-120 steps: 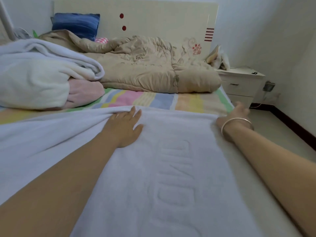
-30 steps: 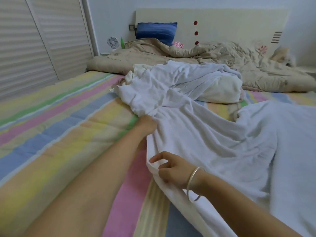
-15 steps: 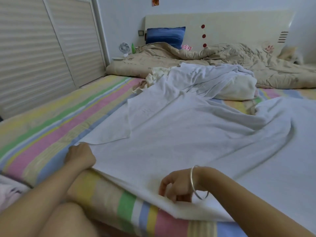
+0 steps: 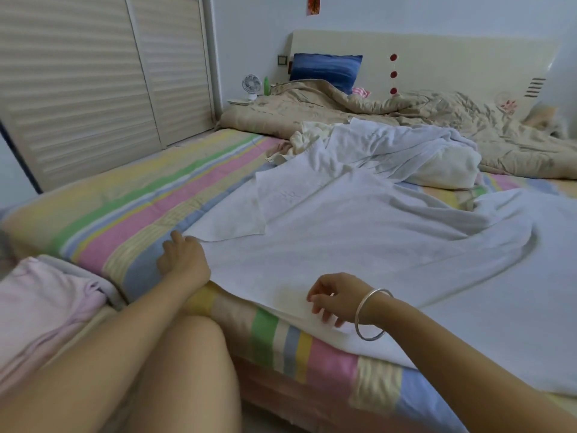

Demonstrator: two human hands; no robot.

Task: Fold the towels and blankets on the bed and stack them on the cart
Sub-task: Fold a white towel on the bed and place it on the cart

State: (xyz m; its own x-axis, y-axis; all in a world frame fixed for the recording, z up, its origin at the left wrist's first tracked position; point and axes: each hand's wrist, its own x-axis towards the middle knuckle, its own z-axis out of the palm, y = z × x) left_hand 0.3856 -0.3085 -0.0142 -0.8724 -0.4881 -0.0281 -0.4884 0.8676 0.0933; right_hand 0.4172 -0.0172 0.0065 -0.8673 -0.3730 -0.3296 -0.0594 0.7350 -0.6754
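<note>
A white towel (image 4: 359,245) lies spread over the striped bed (image 4: 125,214), with its far-left corner folded back. The left grip (image 4: 184,260) rests at the near-left corner; its hold is unclear. The right grip (image 4: 340,300), loosely curled, sits at the towel's near edge. Crumpled white linens (image 4: 406,151) lie farther back.

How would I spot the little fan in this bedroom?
Find the cream headboard at the far end of the bed. Left of its blue pillow stands a small white fan, round-faced, unlike the slim green bottle beside it.
</note>
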